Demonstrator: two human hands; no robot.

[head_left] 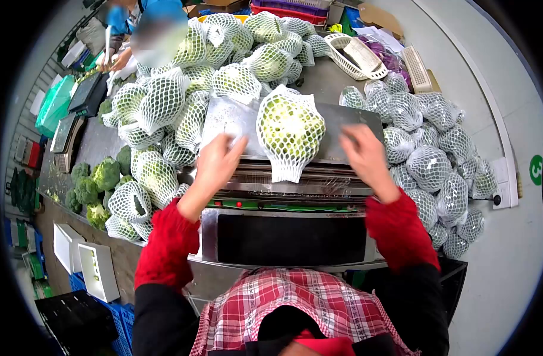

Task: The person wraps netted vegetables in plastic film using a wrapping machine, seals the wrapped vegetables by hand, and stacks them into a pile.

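Note:
A cauliflower [291, 127] in a white foam net sleeve lies on the metal top [336, 133] of a wrapping machine, the net's loose end toward me. To its left is my left hand [219, 159], thumb and fingers apart, with nothing in it. My right hand [366, 155] hovers on the other side, fingers spread and slightly blurred, holding nothing. Neither hand touches the cauliflower. Below it runs what looks like a film roll [283, 181], partly hidden, and nearest my body is a black panel [292, 238] on the machine's front.
Netted cauliflowers [164, 101] pile up behind and left. Film-wrapped ones [428, 166] are heaped on the right. Broccoli heads [107, 173] sit at the left beside scales [88, 94]. A white basket [355, 56] stands at the back; a person in blue [158, 29] is at the far left.

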